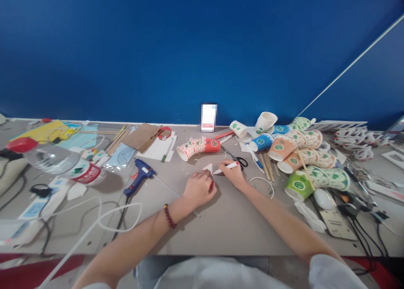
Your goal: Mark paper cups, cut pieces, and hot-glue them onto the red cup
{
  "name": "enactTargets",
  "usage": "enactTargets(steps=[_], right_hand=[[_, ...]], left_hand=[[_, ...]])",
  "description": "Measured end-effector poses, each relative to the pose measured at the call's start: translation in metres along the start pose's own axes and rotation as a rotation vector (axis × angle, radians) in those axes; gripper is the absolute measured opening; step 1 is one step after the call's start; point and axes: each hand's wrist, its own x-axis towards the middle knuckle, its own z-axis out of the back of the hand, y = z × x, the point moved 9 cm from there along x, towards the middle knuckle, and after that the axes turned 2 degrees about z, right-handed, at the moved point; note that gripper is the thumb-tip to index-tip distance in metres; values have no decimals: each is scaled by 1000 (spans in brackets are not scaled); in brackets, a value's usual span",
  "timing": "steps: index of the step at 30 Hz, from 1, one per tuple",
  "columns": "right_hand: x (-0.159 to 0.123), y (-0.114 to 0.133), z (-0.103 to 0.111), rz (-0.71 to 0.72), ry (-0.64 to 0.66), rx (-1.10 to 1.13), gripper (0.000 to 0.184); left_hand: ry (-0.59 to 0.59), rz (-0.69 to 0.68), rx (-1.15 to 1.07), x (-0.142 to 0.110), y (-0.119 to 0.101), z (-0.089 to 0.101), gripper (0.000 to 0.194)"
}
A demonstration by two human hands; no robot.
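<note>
White paper point(208, 167) lies between right hand point(232, 174), pinching marker point(232, 165), and left hand point(198, 189), grip unclear.

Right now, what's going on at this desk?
Someone's right hand holds a white marker, its tip close to a small white piece, apparently paper. The left hand is just on the near side of that piece, with something red partly hidden at its fingers. Beyond the hands, nested red-patterned cups lie on their side; a blue glue gun lies to the left.
</note>
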Motion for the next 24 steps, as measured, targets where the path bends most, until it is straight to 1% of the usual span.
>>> enactTargets(steps=[10, 19, 21, 24], right_hand=[[-1, 3, 0, -16, 1, 24, 29], [-1, -1, -2, -38, 9, 49, 33], [-1, -3, 0, -38, -2, 69, 33], [1, -4, 6, -23, -58, 111, 33]], left_hand=[[13, -9, 23, 0, 0, -2, 19], [39, -1, 8, 1, -1, 0, 19], [45, -2, 21, 1, -1, 0, 19], [31, -14, 28, 1, -1, 0, 18]])
